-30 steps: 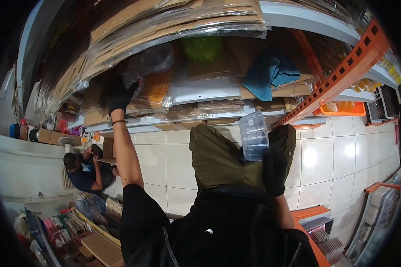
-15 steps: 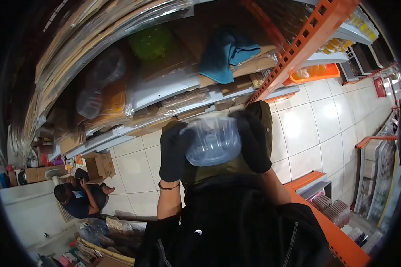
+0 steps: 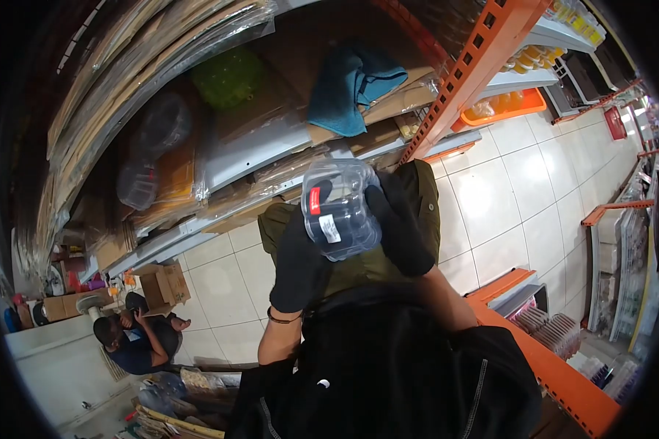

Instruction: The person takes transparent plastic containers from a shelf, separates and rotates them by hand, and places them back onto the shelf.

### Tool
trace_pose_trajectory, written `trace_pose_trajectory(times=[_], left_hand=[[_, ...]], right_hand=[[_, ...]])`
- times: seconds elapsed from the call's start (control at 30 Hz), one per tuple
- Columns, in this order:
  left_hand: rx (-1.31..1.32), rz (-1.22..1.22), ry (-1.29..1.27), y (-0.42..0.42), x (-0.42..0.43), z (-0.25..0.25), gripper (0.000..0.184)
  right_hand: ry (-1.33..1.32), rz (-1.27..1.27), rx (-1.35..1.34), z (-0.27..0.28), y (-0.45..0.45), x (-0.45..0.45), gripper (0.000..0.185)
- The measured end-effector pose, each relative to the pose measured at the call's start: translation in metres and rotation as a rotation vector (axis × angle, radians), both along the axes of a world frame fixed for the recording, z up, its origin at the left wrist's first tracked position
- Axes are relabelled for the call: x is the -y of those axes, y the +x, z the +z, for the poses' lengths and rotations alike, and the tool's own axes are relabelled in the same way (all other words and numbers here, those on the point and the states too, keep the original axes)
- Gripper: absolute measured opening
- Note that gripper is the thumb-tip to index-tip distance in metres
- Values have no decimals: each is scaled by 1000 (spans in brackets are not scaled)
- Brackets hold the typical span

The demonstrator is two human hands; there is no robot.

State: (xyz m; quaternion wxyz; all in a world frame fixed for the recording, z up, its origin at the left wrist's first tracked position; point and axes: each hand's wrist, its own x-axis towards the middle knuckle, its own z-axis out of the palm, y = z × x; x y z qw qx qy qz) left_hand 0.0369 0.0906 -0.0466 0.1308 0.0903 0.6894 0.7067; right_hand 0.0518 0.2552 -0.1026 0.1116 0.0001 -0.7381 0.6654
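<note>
Between my two black-gloved hands is a clear plastic container [image 3: 348, 196], held up in front of my lap. A red label and a white sticker show on its side. My left hand [image 3: 302, 252] grips it from the left and below, with part of the fingers behind the clear plastic. My right hand [image 3: 397, 225] is closed on its right side. On the shelf ahead lie a blue cloth [image 3: 348, 91], a green plastic item [image 3: 228, 79] and two more clear containers, one of them a clear tub [image 3: 138, 184].
An orange perforated shelf post [image 3: 461, 80] rises ahead to the right. Past it stands an orange bin [image 3: 501, 107] near the white tiled floor [image 3: 490, 194]. At the lower left a person [image 3: 139, 336] sits near an open cardboard box [image 3: 165, 284]. Another orange-framed shelf [image 3: 542, 358] is at the lower right.
The container has been turned in my hands, so its red label and white sticker now face me. Both hands have shifted their hold around it. The view has moved slightly.
</note>
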Motion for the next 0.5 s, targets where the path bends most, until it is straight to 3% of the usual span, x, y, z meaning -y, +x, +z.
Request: trace_pose_trajectory(times=[0.03, 0.13, 0.23, 0.33, 0.4, 0.43, 0.5], left_hand=[[-232, -27, -136, 4, -3, 9, 40], [39, -10, 39, 18, -7, -2, 30], [-5, 62, -73, 19, -3, -4, 22], [-78, 44, -156, 15, 2, 2, 20], [-124, 23, -213, 16, 0, 9, 18], [-147, 16, -238, 16, -2, 13, 18], [-164, -7, -285, 16, -3, 17, 18]], right_hand=[[127, -23, -73, -8, 1, 2, 36], [485, -56, -201, -21, 3, 4, 31], [-138, -396, -71, 4, 6, 19, 30], [-237, -71, -313, 29, 32, -6, 39], [58, 306, -471, 40, 29, -26, 32], [73, 427, -384, 48, 34, -24, 31], [238, 450, -537, 44, 30, -23, 40]])
